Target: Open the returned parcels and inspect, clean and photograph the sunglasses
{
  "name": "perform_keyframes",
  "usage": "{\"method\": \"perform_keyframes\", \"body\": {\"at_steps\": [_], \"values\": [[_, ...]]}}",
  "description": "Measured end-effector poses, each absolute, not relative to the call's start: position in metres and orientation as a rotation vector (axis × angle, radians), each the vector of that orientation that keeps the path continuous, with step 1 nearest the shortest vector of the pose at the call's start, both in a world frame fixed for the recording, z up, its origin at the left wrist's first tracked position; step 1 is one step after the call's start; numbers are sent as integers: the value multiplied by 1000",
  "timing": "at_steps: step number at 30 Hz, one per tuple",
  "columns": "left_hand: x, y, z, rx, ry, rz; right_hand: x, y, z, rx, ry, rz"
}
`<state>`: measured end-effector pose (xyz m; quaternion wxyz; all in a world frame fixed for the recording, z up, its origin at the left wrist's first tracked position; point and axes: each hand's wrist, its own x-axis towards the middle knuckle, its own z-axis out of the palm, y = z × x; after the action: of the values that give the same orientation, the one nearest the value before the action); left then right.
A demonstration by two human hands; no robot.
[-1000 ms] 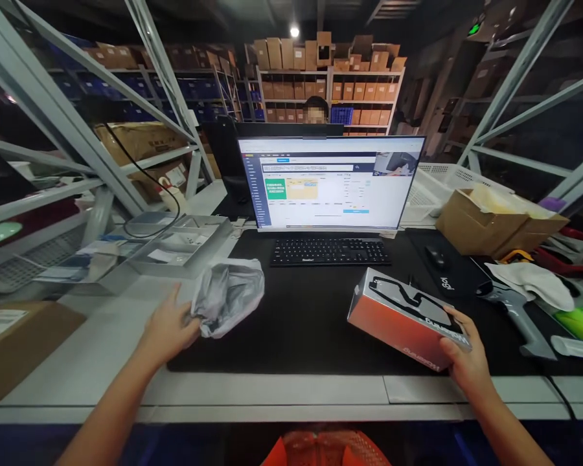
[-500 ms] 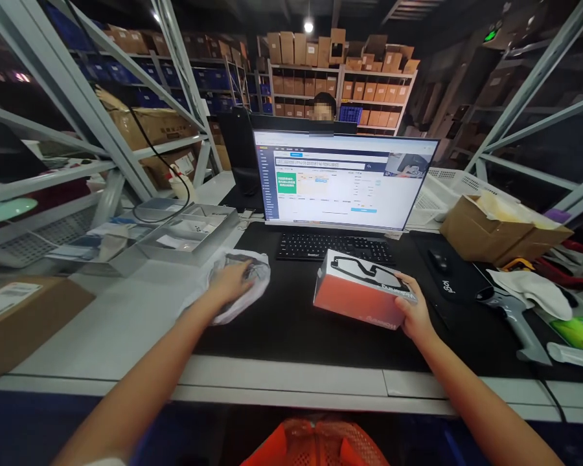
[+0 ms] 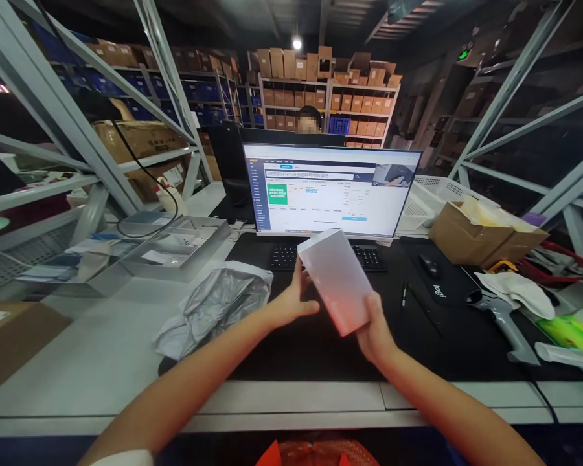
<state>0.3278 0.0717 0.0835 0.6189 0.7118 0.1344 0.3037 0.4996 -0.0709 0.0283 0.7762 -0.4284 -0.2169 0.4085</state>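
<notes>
A small cardboard product box (image 3: 337, 281), its broad face fading from white to orange-red, is tilted above the black desk mat. My right hand (image 3: 379, 330) grips its lower right edge, thumb on the near face. At the box's left edge is my left hand (image 3: 296, 298), its fingers partly hidden against or behind the box and its thumb stretched apart from it. To the left of that hand, a crumpled grey-white plastic bag (image 3: 218, 304) lies on the table; its contents, if any, are hidden.
Behind the box stand a keyboard (image 3: 284, 256) and a lit monitor (image 3: 315, 200). On the right are a mouse (image 3: 428, 266), a pen (image 3: 404, 294), a barcode scanner (image 3: 508, 327) and an open carton (image 3: 466, 236). Grey trays (image 3: 175, 255) and a brown carton (image 3: 19, 343) sit left.
My left hand has left the plastic bag and moved right to the box. My right hand has shifted the box left and turned it, so its printed top no longer shows.
</notes>
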Motion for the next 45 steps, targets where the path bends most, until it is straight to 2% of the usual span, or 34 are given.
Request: {"method": "perform_keyframes", "body": {"at_steps": [3,5,8,13,17,21,33,39,41,43,45], "values": [[350,71,77,1338,367,802,499,-82,22,-1073,-707,1052],[347,78,84,1387,365,695,521,-87,29,-1244,-895,894],[337,87,104,1754,363,412,563,-90,61,-1373,-1089,489],[333,77,123,2335,402,168,580,-91,101,-1605,-1592,562],[333,62,119,2519,478,89,570,-94,84,-1695,-1710,704],[333,54,108,2599,361,44,570,-97,64,-1755,-1831,731],[278,72,89,2713,470,25,576,-122,37,-1743,-2146,249],[274,79,100,2755,433,82,582,-122,31,-1725,-2123,236],[267,109,113,2775,599,233,586,-121,21,-1736,-2081,283],[253,151,128,2704,1198,494,589,-119,11,-1724,-2045,348],[238,192,138,2649,1432,537,591,-118,2,-1706,-2005,390]]}}
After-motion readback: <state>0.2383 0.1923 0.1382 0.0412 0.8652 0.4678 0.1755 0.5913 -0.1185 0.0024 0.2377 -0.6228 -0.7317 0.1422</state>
